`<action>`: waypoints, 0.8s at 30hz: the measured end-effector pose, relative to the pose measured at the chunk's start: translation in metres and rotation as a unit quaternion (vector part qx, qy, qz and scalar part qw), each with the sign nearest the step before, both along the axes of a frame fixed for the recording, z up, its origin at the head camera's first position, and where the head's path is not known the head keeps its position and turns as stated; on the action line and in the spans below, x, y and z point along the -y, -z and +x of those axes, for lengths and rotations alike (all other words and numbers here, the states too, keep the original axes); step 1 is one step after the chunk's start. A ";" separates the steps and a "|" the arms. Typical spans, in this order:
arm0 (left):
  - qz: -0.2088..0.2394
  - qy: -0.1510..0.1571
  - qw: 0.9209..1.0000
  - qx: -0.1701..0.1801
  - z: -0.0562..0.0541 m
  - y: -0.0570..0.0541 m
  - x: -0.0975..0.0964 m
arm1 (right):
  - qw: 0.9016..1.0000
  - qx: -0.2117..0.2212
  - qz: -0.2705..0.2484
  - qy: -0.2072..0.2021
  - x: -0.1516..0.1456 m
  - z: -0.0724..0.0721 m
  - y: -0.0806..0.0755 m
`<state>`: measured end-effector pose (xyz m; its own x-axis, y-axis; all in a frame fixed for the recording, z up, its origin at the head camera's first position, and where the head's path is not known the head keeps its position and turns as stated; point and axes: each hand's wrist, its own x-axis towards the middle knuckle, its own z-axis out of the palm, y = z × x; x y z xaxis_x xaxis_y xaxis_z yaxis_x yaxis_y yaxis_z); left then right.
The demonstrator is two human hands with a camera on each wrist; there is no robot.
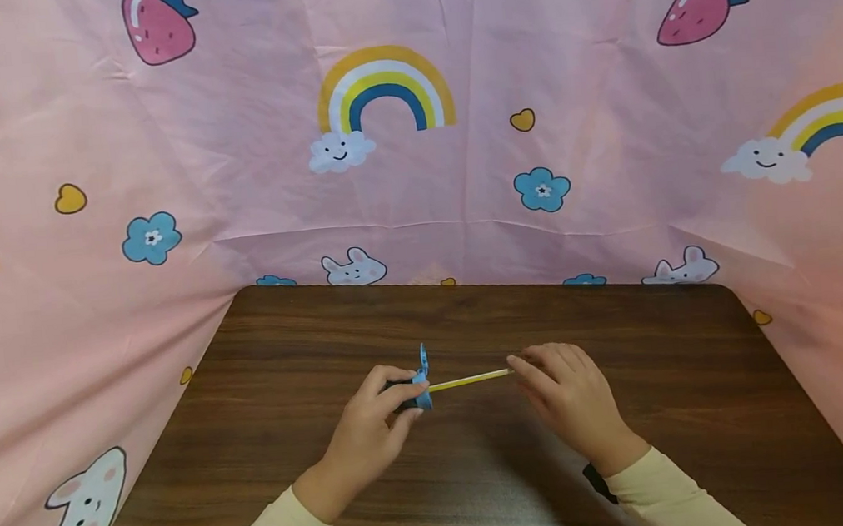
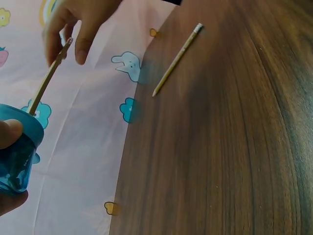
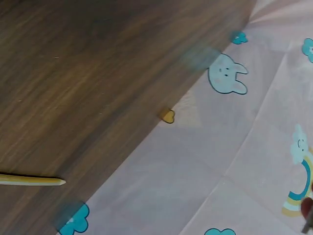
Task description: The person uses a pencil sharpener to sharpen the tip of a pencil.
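Note:
In the head view, my left hand (image 1: pixel 371 426) grips a small blue pencil sharpener (image 1: pixel 423 392) with a flip lid raised. Its see-through blue container (image 2: pixel 17 159) shows dark contents in the left wrist view, where my thumb presses near the collar. A yellow pencil (image 1: pixel 469 381) sticks out of the sharpener's mouth towards the right. My right hand (image 1: pixel 572 400) is at the pencil's far end, fingertips right beside it. The left wrist view shows that thumb hanging apart from the pencil and the fingers loosely bent. My right hand is out of the right wrist view.
A second pencil (image 2: pixel 177 59) lies on the dark wooden table (image 2: pixel 210 147); its sharpened tip also shows in the right wrist view. A pink printed cloth (image 1: pixel 260 143) hangs behind the table and along both sides.

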<state>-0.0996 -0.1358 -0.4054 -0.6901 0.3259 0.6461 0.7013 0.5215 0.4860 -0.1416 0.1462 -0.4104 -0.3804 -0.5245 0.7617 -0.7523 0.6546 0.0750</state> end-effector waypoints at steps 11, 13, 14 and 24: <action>-0.012 0.009 1.000 0.007 0.001 -0.001 -0.003 | 0.998 -0.040 -0.036 -0.015 0.004 0.000 0.005; -0.038 0.006 0.999 -0.022 0.000 0.001 -0.003 | 0.999 0.018 -0.024 -0.012 0.003 0.002 0.002; -0.049 0.007 0.998 -0.040 0.000 0.002 -0.002 | 0.998 0.055 -0.015 -0.009 0.003 0.002 -0.001; -0.106 0.054 0.979 -0.164 -0.002 0.005 -0.002 | 0.780 0.617 0.015 -0.098 -0.012 -0.018 -0.030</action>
<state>-0.1016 -0.1335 -0.4102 -0.4115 0.5355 0.7375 0.8579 0.5007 0.1151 -0.1595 0.1586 -0.3805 -0.7255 -0.6747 -0.1356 -0.3481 0.5298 -0.7734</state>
